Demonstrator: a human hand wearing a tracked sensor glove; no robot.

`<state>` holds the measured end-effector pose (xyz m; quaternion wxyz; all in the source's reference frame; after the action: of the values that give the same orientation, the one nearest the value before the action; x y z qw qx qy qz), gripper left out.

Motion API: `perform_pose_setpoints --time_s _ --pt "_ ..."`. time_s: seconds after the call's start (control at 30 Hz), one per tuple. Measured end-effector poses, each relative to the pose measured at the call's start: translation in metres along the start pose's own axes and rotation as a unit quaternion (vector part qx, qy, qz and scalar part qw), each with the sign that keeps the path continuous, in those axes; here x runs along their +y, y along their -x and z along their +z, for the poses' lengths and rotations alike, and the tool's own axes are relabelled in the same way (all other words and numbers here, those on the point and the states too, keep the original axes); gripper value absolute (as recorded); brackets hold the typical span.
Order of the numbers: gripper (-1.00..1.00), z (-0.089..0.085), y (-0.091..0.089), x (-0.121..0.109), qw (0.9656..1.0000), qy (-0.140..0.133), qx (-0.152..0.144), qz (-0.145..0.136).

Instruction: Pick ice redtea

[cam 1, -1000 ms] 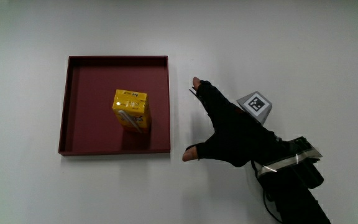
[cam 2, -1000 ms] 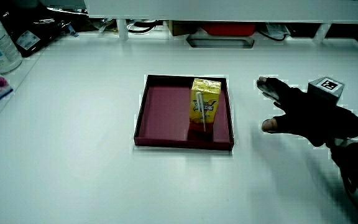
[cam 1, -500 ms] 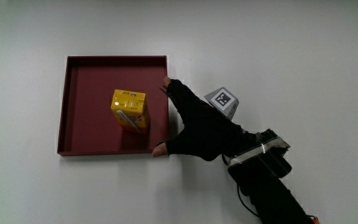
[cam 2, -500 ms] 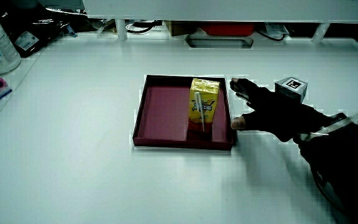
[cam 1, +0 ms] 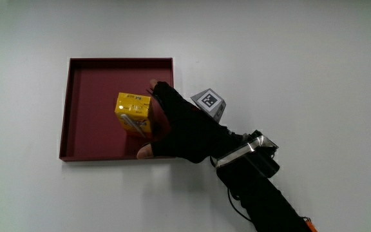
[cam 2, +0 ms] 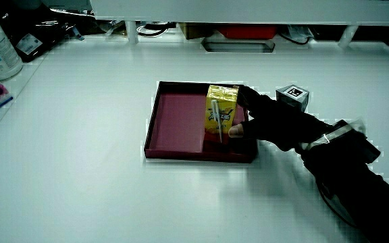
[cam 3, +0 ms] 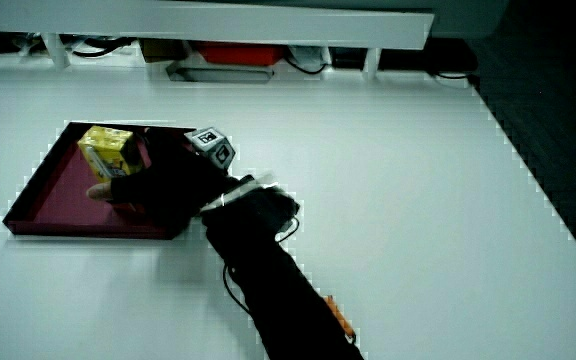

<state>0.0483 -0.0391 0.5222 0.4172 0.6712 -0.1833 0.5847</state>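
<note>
Yellow carton (cam 1: 134,113) stands upright in the red tray (cam 1: 82,84), long axis vertical, straw taped to the face turned toward the person. Hand (cam 1: 184,131) reaches in over the tray's wall beside the carton. Fingers (cam 1: 161,91) are spread wide and grasp nothing: the thumb tip (cam 1: 144,151) lies nearer the person than the carton, the fingertips sit at its upper edge. The carton lies in the open span between thumb and fingers, so my read is that closing around its sides comes next. Cube (cam 2: 292,94) rides the hand's back.
</note>
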Motion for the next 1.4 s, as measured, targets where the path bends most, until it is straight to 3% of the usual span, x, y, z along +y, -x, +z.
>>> perform_pose_setpoints --time_s 0.33,0.5,0.7,0.93,1.07,1.37,1.4 --pt "0.00 0.000 -0.005 0.003 0.9996 -0.011 0.017 0.018" --pt "0.16 0.000 -0.009 0.004 0.9989 -0.023 0.029 0.028" --pt "0.35 0.000 -0.013 0.002 0.9954 -0.069 0.042 0.051" --pt "0.58 0.002 -0.017 -0.004 0.9887 -0.117 0.060 0.073" --pt "0.71 0.001 -0.019 -0.004 0.9871 -0.117 0.076 0.079" --pt "1.00 -0.003 -0.016 -0.007 0.9843 -0.139 0.050 0.096" --pt "1.00 -0.003 -0.016 -0.007 0.9833 -0.137 0.057 0.105"
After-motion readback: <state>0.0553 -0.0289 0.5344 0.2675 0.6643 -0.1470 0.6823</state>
